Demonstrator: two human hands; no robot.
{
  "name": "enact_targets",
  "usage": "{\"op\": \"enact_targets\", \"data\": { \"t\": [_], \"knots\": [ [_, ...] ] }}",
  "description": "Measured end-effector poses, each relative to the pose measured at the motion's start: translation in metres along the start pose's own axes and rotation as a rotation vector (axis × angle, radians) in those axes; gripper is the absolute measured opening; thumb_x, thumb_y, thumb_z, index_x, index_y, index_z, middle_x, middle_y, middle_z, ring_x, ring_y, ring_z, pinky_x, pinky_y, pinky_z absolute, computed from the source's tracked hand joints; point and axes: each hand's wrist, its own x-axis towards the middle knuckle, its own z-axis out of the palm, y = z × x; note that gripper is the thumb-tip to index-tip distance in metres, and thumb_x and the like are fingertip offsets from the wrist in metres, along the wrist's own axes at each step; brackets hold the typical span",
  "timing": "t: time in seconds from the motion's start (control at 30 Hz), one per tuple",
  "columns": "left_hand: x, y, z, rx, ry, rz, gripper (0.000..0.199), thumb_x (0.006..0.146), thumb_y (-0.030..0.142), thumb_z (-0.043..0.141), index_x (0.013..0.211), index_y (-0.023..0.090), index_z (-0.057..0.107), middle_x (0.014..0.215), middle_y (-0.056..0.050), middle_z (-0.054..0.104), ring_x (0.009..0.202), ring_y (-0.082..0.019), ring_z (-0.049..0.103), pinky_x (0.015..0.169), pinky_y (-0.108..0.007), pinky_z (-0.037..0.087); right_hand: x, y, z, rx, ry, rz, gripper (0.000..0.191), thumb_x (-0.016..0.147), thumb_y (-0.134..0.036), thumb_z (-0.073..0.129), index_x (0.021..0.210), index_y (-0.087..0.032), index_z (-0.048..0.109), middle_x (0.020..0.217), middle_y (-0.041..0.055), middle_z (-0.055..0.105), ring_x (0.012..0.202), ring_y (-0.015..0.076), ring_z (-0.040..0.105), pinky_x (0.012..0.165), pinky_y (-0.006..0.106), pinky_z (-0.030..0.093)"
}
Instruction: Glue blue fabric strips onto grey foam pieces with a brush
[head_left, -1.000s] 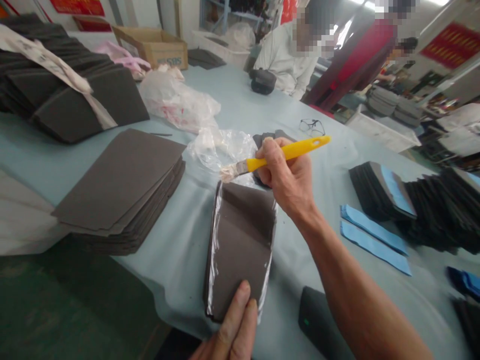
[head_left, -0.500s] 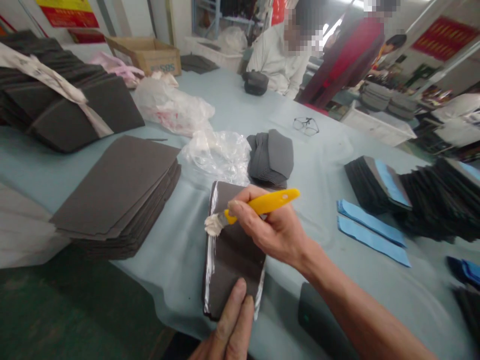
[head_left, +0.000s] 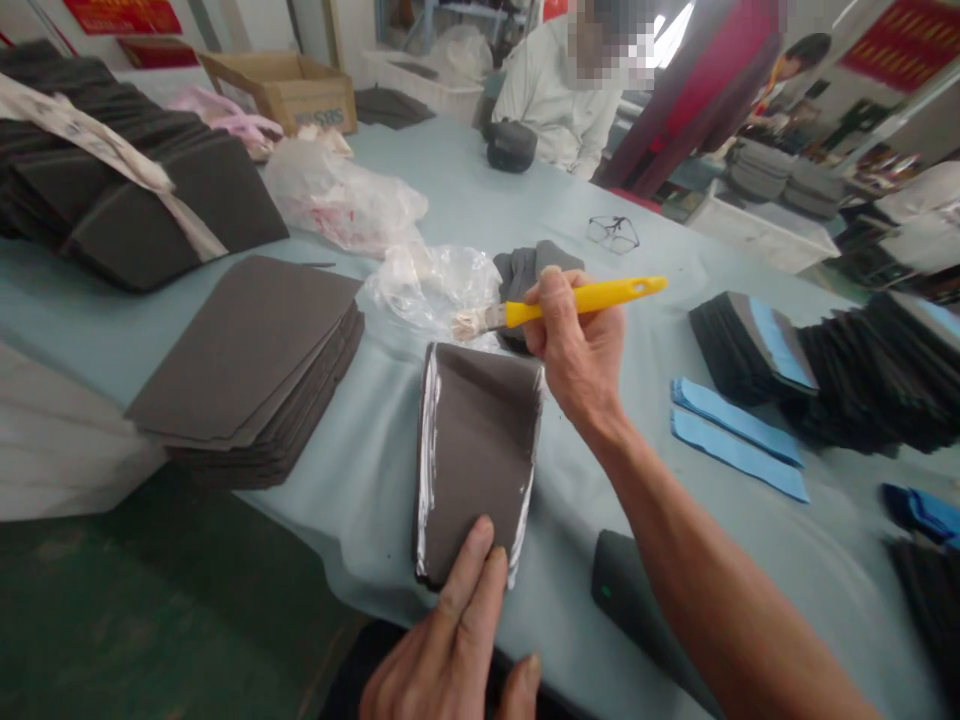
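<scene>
A dark brown stack of flat sheets (head_left: 476,440) lies in front of me, with white paste streaked along its left and right edges. Two outstretched fingers of my left hand (head_left: 457,630) press flat on its near end, the thumb apart. My right hand (head_left: 574,345) grips the yellow handle of a paintbrush (head_left: 592,297) above the stack's far right corner. White paste coats the bristles, which are held clear of the stack, in front of a crumpled clear plastic bag (head_left: 427,285). Partly hidden behind my right hand is a pile of small grey pieces (head_left: 517,275).
A larger pile of brown sheets (head_left: 247,350) stands at left, a tied dark bundle (head_left: 187,200) behind it. Blue strips (head_left: 739,450) and dark stacks (head_left: 750,345) lie at right. Glasses (head_left: 613,233) rest farther back; a person in a light shirt (head_left: 555,100) is across the table.
My right hand has lifted the paintbrush off the stack's left edge and carried it up, away and to the right. My left fingers still press on the near end.
</scene>
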Motion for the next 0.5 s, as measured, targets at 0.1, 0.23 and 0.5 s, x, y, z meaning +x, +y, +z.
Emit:
{"op": "enact_targets", "data": {
  "t": [0.1,0.23,0.5],
  "knots": [
    [0.001,-0.004,-0.002,-0.005,-0.013,0.039,0.048,0.110,0.027,0.045,0.153,0.009,0.050,0.151,-0.016,0.065,0.115,-0.017,0.079,0.080,-0.017,0.066,-0.006,0.000,-0.003,0.000,0.011,0.024,0.042,0.097,-0.061,0.074,0.082,-0.023,0.064,0.056,-0.0077,0.054,0.049,0.0098,0.047,0.052,0.026,0.038],
    [-0.001,-0.006,0.000,-0.008,-0.024,0.036,0.049,0.111,0.028,0.045,0.156,0.009,0.047,0.153,-0.017,0.063,0.113,-0.014,0.080,0.075,-0.012,0.063,-0.010,0.003,0.002,-0.083,0.018,0.087,0.039,0.102,-0.058,0.068,0.086,-0.022,0.064,0.057,-0.0073,0.058,0.052,0.0101,0.051,0.058,0.027,0.041],
    [0.001,-0.003,-0.001,0.004,-0.017,0.015,0.048,0.111,0.029,0.047,0.155,0.012,0.049,0.154,-0.015,0.064,0.117,-0.016,0.079,0.085,-0.015,0.064,-0.019,-0.001,0.015,-0.117,-0.050,0.160,0.042,0.102,-0.058,0.064,0.080,-0.022,0.062,0.055,-0.0065,0.059,0.052,0.0104,0.054,0.059,0.027,0.042]
  ]
}}
